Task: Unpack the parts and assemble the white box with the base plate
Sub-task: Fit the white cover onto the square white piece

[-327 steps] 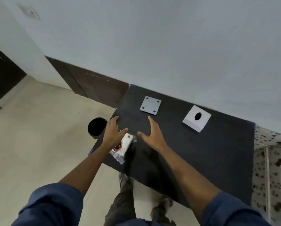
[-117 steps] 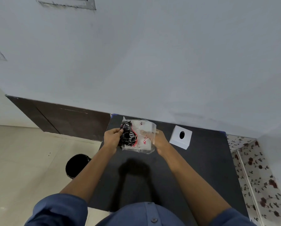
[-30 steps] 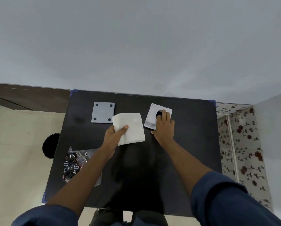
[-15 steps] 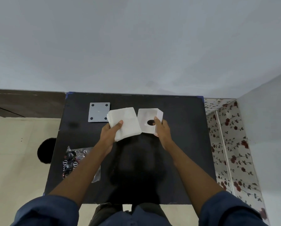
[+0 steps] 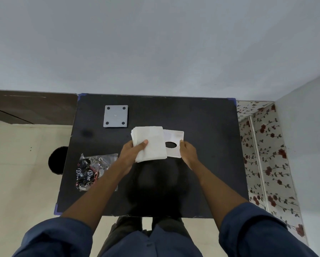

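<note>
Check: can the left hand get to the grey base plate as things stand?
Probably yes, but not freely. The base plate lies bare on the black table, just beyond the left hand, with nothing between them. That hand is holding the white stack, so it would have to put it down first.

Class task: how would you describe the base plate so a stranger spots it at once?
Start at the black table against the wall. Look to its far left part, beyond the left hand: the base plate lies flat there, alone. It is the only grey square, with a dark hole in each corner, unlike the white pieces being held.
</note>
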